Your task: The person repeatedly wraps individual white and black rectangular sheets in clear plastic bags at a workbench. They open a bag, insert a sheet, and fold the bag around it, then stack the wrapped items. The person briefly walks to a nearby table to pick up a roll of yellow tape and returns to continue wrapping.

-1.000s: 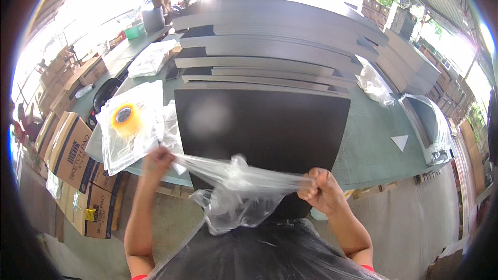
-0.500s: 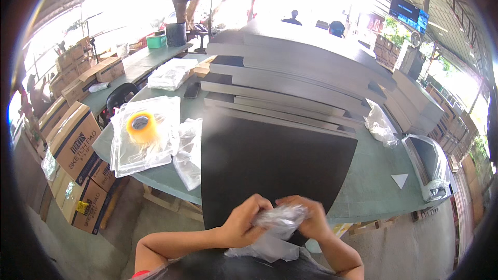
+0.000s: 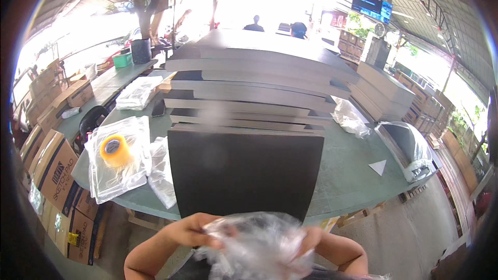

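Open-sided shed with a corrugated roof, bright daylight at the far side; a long green worktable point(image 3: 353, 171) runs across the middle.

Far left, on the floor: brown cardboard cartons point(image 3: 54, 176) stacked in a row, printed side facing in, the near ones with a small yellow label low down. More plain cartons point(image 3: 57, 93) sit on a second bench behind them, beside a green tub point(image 3: 123, 59) and a dark bucket point(image 3: 140, 51).

Left end of the table: a flat pile of clear plastic sleeves point(image 3: 116, 163) with a yellow tape roll point(image 3: 115, 150) resting on top; a second loose sleeve point(image 3: 162, 173) just beside it, touching the black board. Farther back, another heap of clear bags point(image 3: 137, 93).

Centre: a large black flat board point(image 3: 244, 173) at the near table edge, with a stepped stack of similar dark boards point(image 3: 259, 88) behind it.

Near centre, below the board: left hand point(image 3: 194, 229) and right hand point(image 3: 311, 238), each with fingers closed on a crumpled clear plastic bag point(image 3: 257, 246) bunched between them, held close to the body and off the table.

Right of the stack: a crumpled clear bag point(image 3: 350, 119), a small white paper triangle point(image 3: 378, 166), then a bagged dark board point(image 3: 410, 148) at the table's right end. Further stacks of grey boards point(image 3: 384, 91) stand beyond. A dark wall screen point(image 3: 369, 5) hangs high at far right.
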